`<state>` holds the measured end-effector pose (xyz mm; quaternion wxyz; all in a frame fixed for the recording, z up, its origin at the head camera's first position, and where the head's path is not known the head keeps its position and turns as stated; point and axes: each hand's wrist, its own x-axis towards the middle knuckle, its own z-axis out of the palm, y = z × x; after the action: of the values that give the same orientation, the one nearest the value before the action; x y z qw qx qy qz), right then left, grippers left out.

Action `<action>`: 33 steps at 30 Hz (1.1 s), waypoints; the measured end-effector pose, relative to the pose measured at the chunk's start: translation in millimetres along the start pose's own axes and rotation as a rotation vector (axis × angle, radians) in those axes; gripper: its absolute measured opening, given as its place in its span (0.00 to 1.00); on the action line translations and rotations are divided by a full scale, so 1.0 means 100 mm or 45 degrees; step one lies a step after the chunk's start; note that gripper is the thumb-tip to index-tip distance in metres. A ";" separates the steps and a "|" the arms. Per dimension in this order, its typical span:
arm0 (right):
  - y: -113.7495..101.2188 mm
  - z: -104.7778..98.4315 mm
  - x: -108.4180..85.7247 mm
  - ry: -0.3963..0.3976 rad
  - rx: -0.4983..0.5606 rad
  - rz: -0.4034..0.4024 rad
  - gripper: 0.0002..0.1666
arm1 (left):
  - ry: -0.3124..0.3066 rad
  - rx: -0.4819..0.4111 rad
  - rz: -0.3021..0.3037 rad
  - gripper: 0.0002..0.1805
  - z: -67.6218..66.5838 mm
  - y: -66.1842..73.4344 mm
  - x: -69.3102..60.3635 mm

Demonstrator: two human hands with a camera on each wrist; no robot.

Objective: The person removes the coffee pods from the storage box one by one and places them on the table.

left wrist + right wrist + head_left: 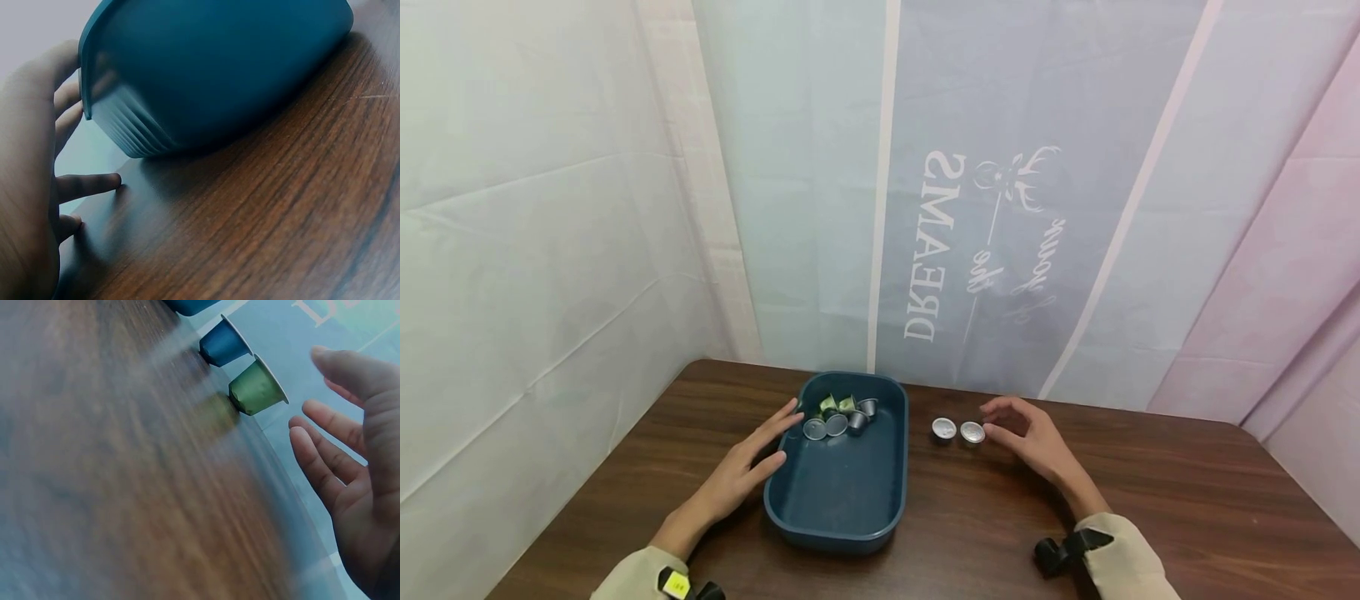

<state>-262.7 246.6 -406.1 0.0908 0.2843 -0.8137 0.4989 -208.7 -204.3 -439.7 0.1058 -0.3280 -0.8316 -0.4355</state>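
Two coffee capsules stand on the table to the right of a dark blue plastic bin, foil lids up. In the right wrist view the one nearer my right hand (1033, 437) is a green capsule (256, 387), and a blue capsule (224, 344) stands beside it. My right hand has its fingers spread just right of the green capsule, with a small gap between them in the wrist view. At the left side of the bin (842, 533), my left hand (737, 475) touches the rim with loosely extended fingers. Inside the bin's far end lie several green and grey capsules (858, 422).
The brown wooden table (970, 533) reaches close to a hanging cloth backdrop (805, 208) with mirrored lettering. Another pale cloth (535, 250) hangs at the left. Dark wrist straps (1071, 552) sit over both light sleeves.
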 end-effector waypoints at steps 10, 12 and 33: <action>0.17 0.02 0.09 0.024 0.032 -0.043 0.16 | 0.004 -0.004 0.001 0.29 -0.01 0.00 -0.01; 0.14 0.02 0.11 0.015 0.048 -0.061 0.16 | 0.001 -0.005 -0.012 0.29 -0.01 0.00 0.00; -0.60 0.43 0.38 -0.145 0.199 -0.148 0.16 | 0.018 -0.018 -0.020 0.29 0.01 -0.01 0.00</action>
<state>-255.1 174.9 -365.2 0.0508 0.3651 -0.7583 0.5378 -209.2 -204.6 -441.3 0.1058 -0.3190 -0.8303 -0.4445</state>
